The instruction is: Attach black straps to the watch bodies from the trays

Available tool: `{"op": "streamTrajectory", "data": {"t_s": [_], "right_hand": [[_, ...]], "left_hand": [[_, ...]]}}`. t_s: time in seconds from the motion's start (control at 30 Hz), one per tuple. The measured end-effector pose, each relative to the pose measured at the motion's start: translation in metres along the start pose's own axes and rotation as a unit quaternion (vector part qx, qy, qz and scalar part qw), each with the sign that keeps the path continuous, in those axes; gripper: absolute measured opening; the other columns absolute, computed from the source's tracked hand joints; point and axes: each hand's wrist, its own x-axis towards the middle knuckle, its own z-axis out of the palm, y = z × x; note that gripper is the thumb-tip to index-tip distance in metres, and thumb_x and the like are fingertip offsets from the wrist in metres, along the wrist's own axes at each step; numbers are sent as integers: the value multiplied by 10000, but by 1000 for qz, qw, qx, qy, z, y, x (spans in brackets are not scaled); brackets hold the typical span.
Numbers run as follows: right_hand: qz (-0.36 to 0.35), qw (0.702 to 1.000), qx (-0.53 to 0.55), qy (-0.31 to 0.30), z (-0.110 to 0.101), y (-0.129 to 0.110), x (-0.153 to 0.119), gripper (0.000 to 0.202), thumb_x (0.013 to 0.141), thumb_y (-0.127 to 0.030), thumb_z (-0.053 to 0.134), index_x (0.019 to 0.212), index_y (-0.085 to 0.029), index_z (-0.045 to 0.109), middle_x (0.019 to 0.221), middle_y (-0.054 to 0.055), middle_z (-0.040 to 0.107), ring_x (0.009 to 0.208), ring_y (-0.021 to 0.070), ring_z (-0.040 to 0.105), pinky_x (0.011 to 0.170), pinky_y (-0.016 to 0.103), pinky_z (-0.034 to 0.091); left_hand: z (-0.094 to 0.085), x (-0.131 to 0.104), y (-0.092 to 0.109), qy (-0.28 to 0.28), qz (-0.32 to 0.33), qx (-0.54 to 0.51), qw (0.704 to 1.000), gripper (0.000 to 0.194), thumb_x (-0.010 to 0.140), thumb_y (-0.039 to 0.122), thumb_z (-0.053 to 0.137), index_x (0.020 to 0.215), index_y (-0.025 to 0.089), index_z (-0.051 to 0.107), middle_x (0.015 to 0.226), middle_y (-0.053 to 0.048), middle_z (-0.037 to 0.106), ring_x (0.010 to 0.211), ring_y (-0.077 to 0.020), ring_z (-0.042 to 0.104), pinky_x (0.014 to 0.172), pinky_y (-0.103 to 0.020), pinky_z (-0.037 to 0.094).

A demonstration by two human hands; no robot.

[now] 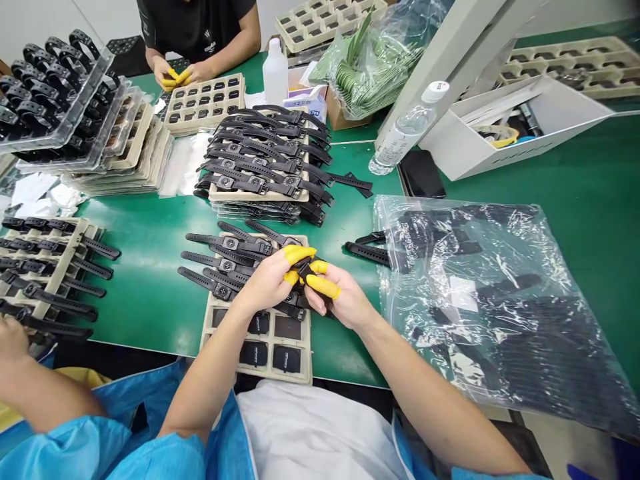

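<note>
My left hand (270, 280) and my right hand (343, 293) meet over the near tray, with yellow covers on several fingertips. Between them they pinch a small black smartwatch (305, 270); fingers hide much of it, and how its strap sits cannot be made out. Below lies a beige compartment tray (306, 340). Its upper part carries smartwatches (227, 265) with black straps stretched out to the left. In its lower cells sit black watch bodies (287, 359) without visible straps. Loose black straps (367, 253) stick out of a clear plastic bag (500, 267) at my right.
Behind stands a tall stack of trays with strapped watches (260, 157). More stacked trays (135, 153) rise at the left. A water bottle (407, 127), black phone-like slab (421, 173) and white box (520, 127) stand right. Co-workers' hands (175, 77) work opposite and at the left edge.
</note>
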Motion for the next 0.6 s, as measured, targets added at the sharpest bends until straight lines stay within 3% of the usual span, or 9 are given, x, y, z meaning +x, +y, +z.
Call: {"op": "streamTrajectory", "data": {"t_s": [0.27, 0.43, 0.6], "right_hand": [[11, 996, 88, 34, 6, 1, 1, 344, 909, -470, 762, 893, -218, 528, 485, -103, 491, 369, 74, 347, 396, 199, 267], [30, 989, 141, 43, 5, 2, 2, 334, 892, -432, 784, 890, -221, 525, 485, -117, 433, 367, 55, 271, 379, 174, 204], [38, 989, 126, 70, 2, 2, 2, 374, 860, -451, 815, 864, -227, 516, 457, -137, 351, 365, 48, 194, 370, 172, 140]], "left_hand": [[4, -2, 2, 30, 11, 40, 999, 482, 1002, 92, 453, 1459, 211, 549, 1345, -126, 656, 1282, -243, 630, 1108, -413, 540], [1, -4, 5, 2, -23, 73, 997, 518, 1011, 124, 436, 1514, 233, 494, 1347, -133, 598, 1287, -264, 597, 1120, -436, 522], [-4, -6, 8, -33, 3, 65, 997, 501, 1053, 214, 402, 1553, 209, 433, 1345, -150, 582, 1276, -280, 579, 1124, -471, 515]]}}
